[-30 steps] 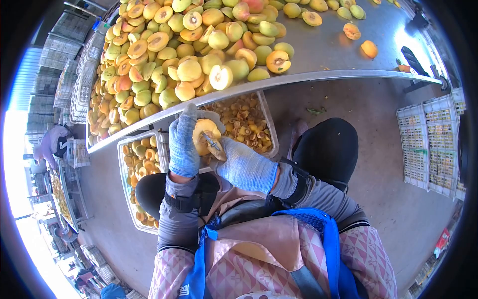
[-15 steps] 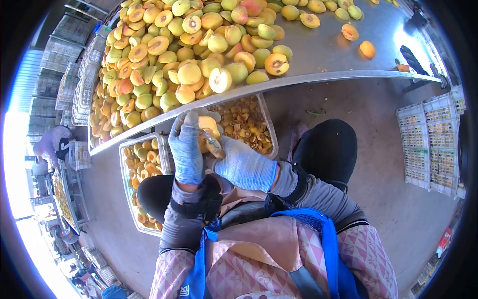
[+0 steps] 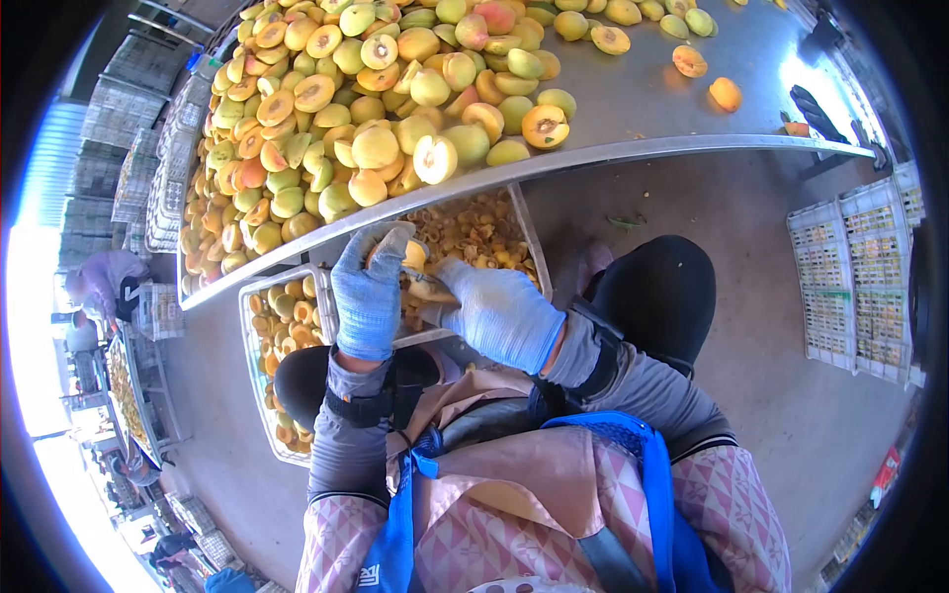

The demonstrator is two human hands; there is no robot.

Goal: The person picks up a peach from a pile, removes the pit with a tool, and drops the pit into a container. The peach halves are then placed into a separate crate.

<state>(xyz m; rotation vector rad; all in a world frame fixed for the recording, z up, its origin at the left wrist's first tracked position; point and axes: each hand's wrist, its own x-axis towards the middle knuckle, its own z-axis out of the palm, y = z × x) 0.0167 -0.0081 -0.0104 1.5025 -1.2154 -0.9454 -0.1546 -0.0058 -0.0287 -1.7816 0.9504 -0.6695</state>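
Note:
My left hand (image 3: 367, 296), in a blue-and-grey glove, is closed round a yellow-orange peach half (image 3: 415, 256) just below the table's edge. My right hand (image 3: 502, 308), gloved alike, is closed on a small tool (image 3: 425, 283) that reaches to the fruit; its exact shape is hard to make out. Beyond both hands, a large heap of halved peaches (image 3: 376, 146) covers the left of the metal table (image 3: 633, 109). Beneath the hands, a crate (image 3: 531, 237) holds brownish pits and scraps. Another crate (image 3: 250, 381) with peach halves stands by my left knee.
The table's raised metal rim (image 3: 593, 156) runs across in front of me. Stacked white crates (image 3: 858, 282) stand at the right, and more crates (image 3: 124, 104) at the far left. A person (image 3: 102, 282) is at another table on the left. A dark glove (image 3: 816, 111) lies on my table.
Both hands have shifted slightly; the right has turned and moved a little to the right. Less of the fruit shows between them.

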